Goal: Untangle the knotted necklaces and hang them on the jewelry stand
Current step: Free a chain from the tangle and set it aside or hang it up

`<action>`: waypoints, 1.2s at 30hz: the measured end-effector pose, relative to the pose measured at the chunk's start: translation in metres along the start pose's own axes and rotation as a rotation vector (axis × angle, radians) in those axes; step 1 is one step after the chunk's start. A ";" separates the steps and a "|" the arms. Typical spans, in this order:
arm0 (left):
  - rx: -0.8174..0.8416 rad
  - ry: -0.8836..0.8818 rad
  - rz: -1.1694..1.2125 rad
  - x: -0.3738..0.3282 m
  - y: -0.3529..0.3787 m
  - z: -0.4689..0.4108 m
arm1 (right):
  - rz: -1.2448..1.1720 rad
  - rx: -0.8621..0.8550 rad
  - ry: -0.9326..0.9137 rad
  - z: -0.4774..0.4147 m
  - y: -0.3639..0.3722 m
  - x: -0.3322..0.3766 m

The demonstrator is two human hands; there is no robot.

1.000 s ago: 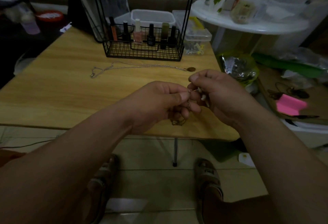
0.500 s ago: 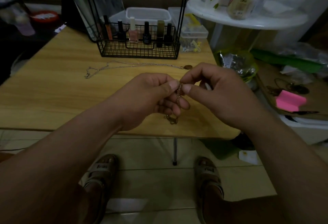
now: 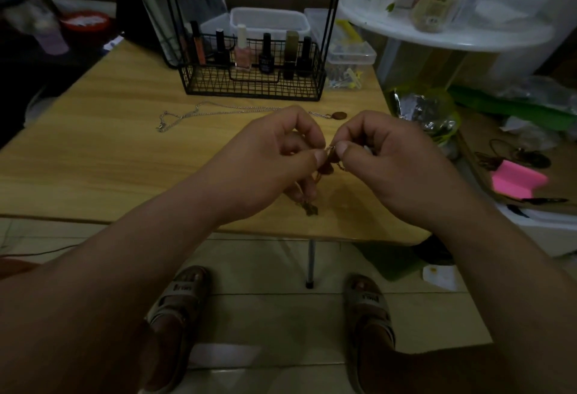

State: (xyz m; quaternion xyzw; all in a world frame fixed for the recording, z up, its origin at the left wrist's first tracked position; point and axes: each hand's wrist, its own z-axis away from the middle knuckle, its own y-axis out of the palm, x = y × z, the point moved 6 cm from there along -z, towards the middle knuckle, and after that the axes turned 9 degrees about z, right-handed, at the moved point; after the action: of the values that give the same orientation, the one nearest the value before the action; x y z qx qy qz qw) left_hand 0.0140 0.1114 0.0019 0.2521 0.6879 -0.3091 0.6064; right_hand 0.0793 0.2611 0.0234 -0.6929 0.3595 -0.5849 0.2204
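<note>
Above the counter (image 3: 93, 159), the left hand (image 3: 268, 156) and right hand (image 3: 390, 162) had shifted their grip since a moment earlier, each now pinching the knotted necklace (image 3: 331, 151) at one small spot, suggesting the knot was still being picked apart

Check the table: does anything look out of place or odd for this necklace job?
One silver necklace lies sprawled loose on the table before the wire basket, not hung. The other chain is bunched between the left hand and right hand, both pinching it.
</note>
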 end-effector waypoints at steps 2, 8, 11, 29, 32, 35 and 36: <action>-0.022 0.041 -0.030 -0.002 -0.001 0.000 | -0.007 -0.002 -0.001 -0.001 0.000 0.001; -0.062 0.151 -0.185 -0.004 -0.003 0.001 | 0.012 -0.020 -0.049 0.002 -0.001 0.006; -0.081 0.185 -0.239 -0.002 -0.004 0.002 | 0.056 -0.032 -0.067 0.003 -0.002 0.006; -0.170 0.255 -0.437 -0.003 -0.002 0.002 | -0.013 -0.099 0.036 0.000 0.004 0.000; -0.155 0.190 -0.330 -0.001 -0.004 0.001 | -0.041 -0.107 0.036 0.000 0.002 -0.001; -0.131 0.123 -0.219 -0.002 -0.006 0.000 | 0.004 -0.097 -0.002 0.002 0.002 0.002; -0.122 0.098 -0.186 -0.002 -0.007 0.000 | 0.026 -0.100 -0.014 0.003 0.002 0.002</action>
State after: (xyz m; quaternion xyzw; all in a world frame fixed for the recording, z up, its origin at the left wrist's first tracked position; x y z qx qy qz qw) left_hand 0.0092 0.1071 0.0044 0.1650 0.7547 -0.3089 0.5548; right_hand 0.0815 0.2574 0.0227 -0.7023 0.3955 -0.5587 0.1956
